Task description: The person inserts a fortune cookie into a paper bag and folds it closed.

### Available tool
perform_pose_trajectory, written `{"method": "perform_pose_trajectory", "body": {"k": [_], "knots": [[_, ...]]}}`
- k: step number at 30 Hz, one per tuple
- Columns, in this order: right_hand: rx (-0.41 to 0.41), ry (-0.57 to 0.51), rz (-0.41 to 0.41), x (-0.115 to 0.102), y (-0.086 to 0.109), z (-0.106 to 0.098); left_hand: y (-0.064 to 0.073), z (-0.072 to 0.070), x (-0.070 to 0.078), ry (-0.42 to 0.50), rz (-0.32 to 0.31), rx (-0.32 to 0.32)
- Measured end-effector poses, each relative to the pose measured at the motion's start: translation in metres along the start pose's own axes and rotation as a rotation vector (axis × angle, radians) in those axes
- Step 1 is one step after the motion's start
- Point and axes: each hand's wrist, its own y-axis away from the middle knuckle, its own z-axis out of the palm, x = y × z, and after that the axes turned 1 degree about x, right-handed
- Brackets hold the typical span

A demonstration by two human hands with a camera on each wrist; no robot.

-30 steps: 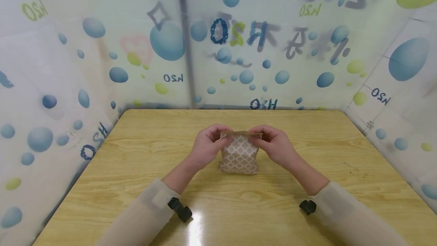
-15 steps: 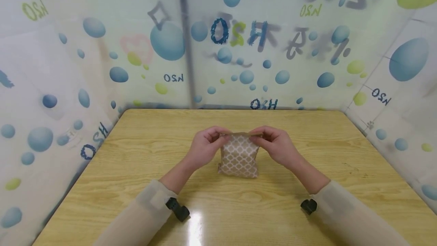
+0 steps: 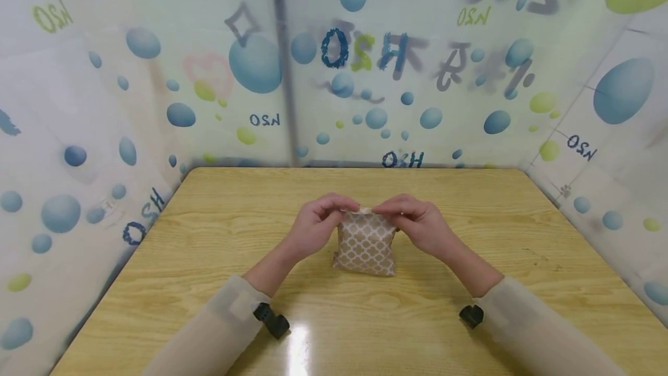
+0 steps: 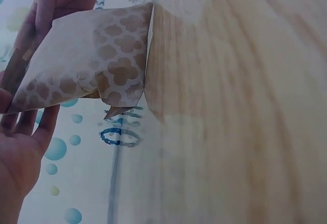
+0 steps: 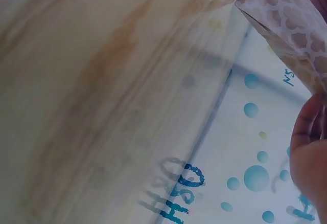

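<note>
A small brown paper bag (image 3: pixel 365 245) with a white lattice pattern stands on the wooden table, its top edge folded over. At the bag's top left corner, my left hand (image 3: pixel 315 225) pinches the fold between thumb and fingers. My right hand (image 3: pixel 421 225) grips the top right corner the same way. In the left wrist view, the paper bag (image 4: pixel 120 55) shows its patterned side and a creased lower corner near the tabletop. From the right wrist, only part of the bag (image 5: pixel 288 14) is seen, above the curled fingers of my right hand (image 5: pixel 311 168).
The wooden table (image 3: pixel 209 237) reaches back to a pale wall covering (image 3: pixel 443 138) printed with blue and green bubbles. Black straps with small devices (image 3: pixel 271 321) sit at both wrists, over light sleeves.
The bag's top strip, upright and showing plain brown a second ago, is now turned down toward the far side. Fingers of both hands have moved inward over it, and the bag's base has shifted slightly nearer.
</note>
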Motion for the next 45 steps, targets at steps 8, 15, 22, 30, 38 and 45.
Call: {"method": "perform_pose_trajectory", "body": {"k": [8, 15, 22, 30, 38, 45], "knots": [[0.005, -0.027, -0.003, 0.001, 0.002, 0.002, 0.001, 0.001, -0.002, 0.019, -0.05, 0.027], [-0.007, 0.011, 0.032, -0.002, 0.002, 0.003, -0.005, 0.006, 0.003, -0.053, -0.116, -0.014], [-0.003, -0.019, 0.194, -0.008, 0.0, 0.005, -0.006, 0.012, 0.005, -0.142, -0.111, -0.032], [0.009, 0.043, 0.204, -0.011, -0.003, 0.009, -0.007, 0.015, 0.009, -0.175, -0.088, -0.035], [0.002, 0.07, 0.182, -0.013, -0.003, 0.008, -0.009, 0.016, 0.008, -0.162, -0.044, -0.03], [0.036, 0.138, 0.141, -0.013, -0.003, 0.009, -0.008, 0.013, 0.006, -0.166, -0.094, -0.037]]}}
